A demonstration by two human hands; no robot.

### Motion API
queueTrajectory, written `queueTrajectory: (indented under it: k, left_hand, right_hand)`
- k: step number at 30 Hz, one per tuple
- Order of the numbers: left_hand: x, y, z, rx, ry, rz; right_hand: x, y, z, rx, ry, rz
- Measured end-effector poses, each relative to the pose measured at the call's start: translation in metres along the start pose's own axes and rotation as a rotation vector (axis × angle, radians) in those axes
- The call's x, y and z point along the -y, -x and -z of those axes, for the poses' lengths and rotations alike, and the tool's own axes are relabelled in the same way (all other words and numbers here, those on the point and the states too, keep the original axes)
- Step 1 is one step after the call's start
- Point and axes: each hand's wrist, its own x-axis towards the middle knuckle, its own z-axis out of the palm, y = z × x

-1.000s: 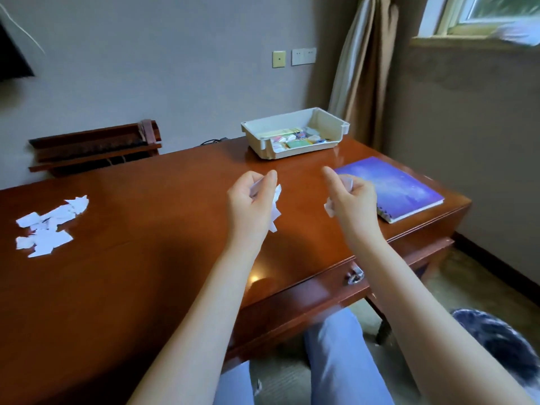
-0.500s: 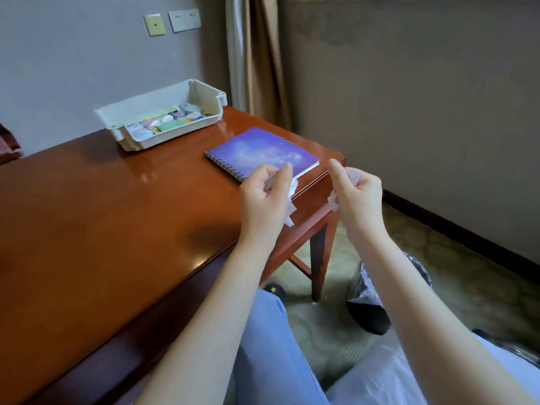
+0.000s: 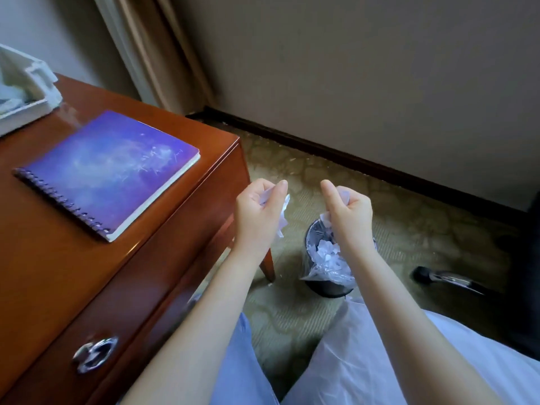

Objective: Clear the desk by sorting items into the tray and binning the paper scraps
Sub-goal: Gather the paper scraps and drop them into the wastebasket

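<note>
A purple notebook point(image 3: 108, 171) lies flat on the brown desk point(image 3: 58, 258) at the left of the frame. The corner of a white tray point(image 3: 38, 83) peeks in at the upper left, just behind the notebook. A tan curtain point(image 3: 152, 48) hangs at the top. Low in the middle, a small dark bin point(image 3: 324, 285) with a clear bag stands on the carpet, and the right wrist hides part of its rim. Small, crumpled white paper scraps point(image 3: 330, 252) lie in the bin, and more stick out of both fists. The left hand point(image 3: 257, 211) and right hand point(image 3: 347, 214) are side by side, not touching, past the desk's edge. Each has its fingers curled tight round its scraps, thumb up.
</note>
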Motion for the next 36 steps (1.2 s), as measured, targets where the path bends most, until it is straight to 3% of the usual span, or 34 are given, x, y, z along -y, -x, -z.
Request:
queueTrajectory:
  k: [5,12,20,29,36]
  left_hand:
    - [0.046,-0.034,-0.04,0.155,-0.072,0.124]
    - [0.115,-0.067,-0.082,0.282,-0.293,0.119]
    - [0.155,-0.095,-0.103,0.381,-0.435,0.031]
    - [0.183,-0.101,-0.11,0.404,-0.481,-0.022]
    - [0.182,-0.104,-0.119,0.43,-0.504,-0.032]
  right_hand:
    - [-0.058,-0.041,0.019,-0.089,0.101,-0.117]
    - [-0.142,-0.078,0.038,-0.132,0.376,-0.239]
    - [-0.233,-0.124,0.035,0.132,1.036,-0.321]
    - [-0.304,-0.133,0.03,0.257,1.1,-0.439]
    - [-0.302,-0.134,0.044,0.396,1.103,-0.438]
